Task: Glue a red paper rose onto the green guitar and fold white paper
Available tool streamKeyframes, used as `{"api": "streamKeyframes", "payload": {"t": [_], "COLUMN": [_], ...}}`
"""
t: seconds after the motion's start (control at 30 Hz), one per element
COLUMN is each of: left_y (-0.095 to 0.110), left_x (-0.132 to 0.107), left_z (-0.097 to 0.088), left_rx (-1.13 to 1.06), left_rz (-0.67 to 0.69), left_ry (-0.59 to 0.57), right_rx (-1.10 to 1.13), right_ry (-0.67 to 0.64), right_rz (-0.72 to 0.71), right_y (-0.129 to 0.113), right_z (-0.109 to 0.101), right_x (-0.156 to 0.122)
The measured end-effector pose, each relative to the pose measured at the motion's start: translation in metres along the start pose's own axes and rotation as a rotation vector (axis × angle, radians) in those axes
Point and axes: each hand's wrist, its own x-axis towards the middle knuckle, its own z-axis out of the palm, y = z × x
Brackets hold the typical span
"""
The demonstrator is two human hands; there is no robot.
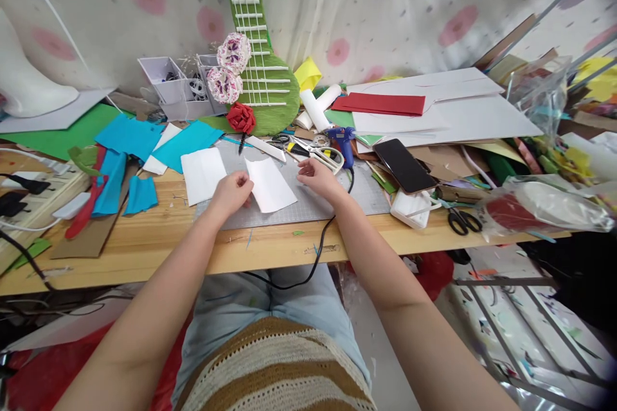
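My left hand rests on the grey cutting mat with its fingers curled, pinching the left edge of a white sheet of paper. My right hand hovers just right of that sheet, fingers bent and loosely apart, with nothing visible in it. A second white sheet lies left of my left hand. Yellow-handled scissors and a blue glue gun lie just beyond my right hand.
The wooden table is crowded: blue paper pieces at left, a green paper guitar with paper flowers at the back, a black phone, black scissors, white boards and red paper at right. A power strip sits far left.
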Motion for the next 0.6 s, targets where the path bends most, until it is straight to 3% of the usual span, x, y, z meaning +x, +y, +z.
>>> {"api": "streamKeyframes", "payload": {"t": [0.1, 0.17, 0.2, 0.27, 0.33, 0.37, 0.53, 0.6], "left_y": [0.008, 0.013, 0.015, 0.014, 0.008, 0.005, -0.011, -0.014], "left_x": [-0.001, -0.004, -0.006, -0.008, -0.009, -0.009, -0.004, -0.003], "left_z": [-0.007, -0.005, -0.002, 0.005, 0.011, 0.012, 0.011, 0.009], "left_rx": [0.349, 0.429, 0.435, 0.413, 0.363, 0.333, 0.205, 0.177], "left_rz": [0.186, 0.339, 0.402, 0.462, 0.443, 0.424, 0.384, 0.392], "left_ry": [0.338, 0.415, 0.347, 0.077, -0.162, -0.223, -0.242, -0.263], "right_rx": [0.182, 0.278, 0.307, 0.329, 0.304, 0.275, 0.059, 0.015], "right_ry": [-0.14, -0.226, -0.259, -0.303, -0.314, -0.315, -0.247, -0.251], "right_rz": [0.089, 0.121, 0.125, 0.113, 0.079, 0.05, -0.234, -0.286], "right_y": [-0.007, -0.011, -0.013, -0.014, -0.014, -0.013, -0.013, -0.013], "right_z": [-0.001, 0.002, 0.005, 0.009, 0.015, 0.018, 0.032, 0.035], "right_x": [-0.007, -0.011, -0.012, -0.014, -0.016, -0.016, -0.019, -0.018]}}
